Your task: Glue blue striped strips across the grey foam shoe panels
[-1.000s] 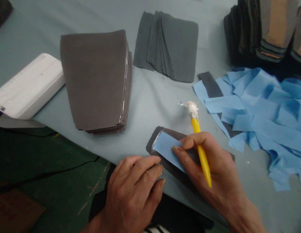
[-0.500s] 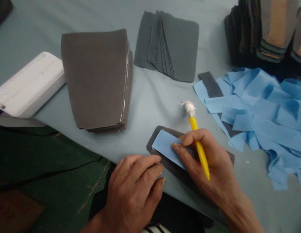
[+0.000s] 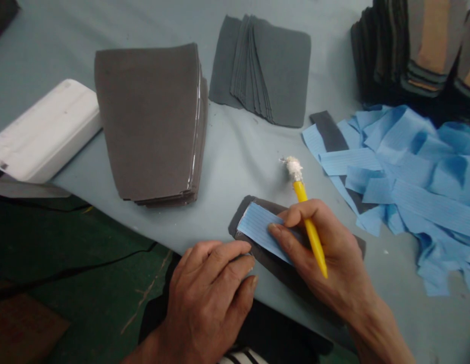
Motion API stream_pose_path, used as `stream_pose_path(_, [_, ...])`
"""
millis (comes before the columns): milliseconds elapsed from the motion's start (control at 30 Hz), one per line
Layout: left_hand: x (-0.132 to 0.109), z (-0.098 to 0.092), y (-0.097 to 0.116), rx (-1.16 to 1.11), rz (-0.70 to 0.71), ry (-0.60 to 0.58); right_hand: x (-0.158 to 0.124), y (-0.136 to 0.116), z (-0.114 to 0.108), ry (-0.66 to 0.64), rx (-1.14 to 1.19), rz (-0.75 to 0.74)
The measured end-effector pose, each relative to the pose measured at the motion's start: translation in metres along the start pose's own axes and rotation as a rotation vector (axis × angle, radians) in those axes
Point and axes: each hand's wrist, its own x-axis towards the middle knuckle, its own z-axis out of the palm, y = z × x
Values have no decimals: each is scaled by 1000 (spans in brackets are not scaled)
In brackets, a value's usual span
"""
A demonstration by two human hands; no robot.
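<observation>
A light blue ribbed strip (image 3: 260,227) lies on a dark grey piece (image 3: 271,205) near the table's front edge. My right hand (image 3: 329,253) pinches the blue strip between thumb and fingertips. A yellow stick (image 3: 313,235) with a frayed white tip also rests in that hand, its tip pointing away from me. My left hand (image 3: 214,293) lies at the table edge, its fingers curled together and touching the near edge of the dark piece; whether it grips anything is hidden.
A brown-grey stack (image 3: 149,121) and a white box (image 3: 45,131) are at the left. Fanned grey pieces (image 3: 282,76) lie at the back. Loose blue strips (image 3: 420,177) and dark bundles (image 3: 379,55) fill the right side.
The yellow stick's white tip has shifted very slightly left. Both hands and the blue strip have stayed almost in place.
</observation>
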Motion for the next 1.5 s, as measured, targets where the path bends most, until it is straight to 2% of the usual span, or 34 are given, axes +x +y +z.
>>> stream_pose_path(800, [-1,1,0,-13,-4,14,4,2,0,4,-63,-157])
stream_pose_path(1500, [0,-1,0,-34,-6,5,2,-4,5,27,-251,-163])
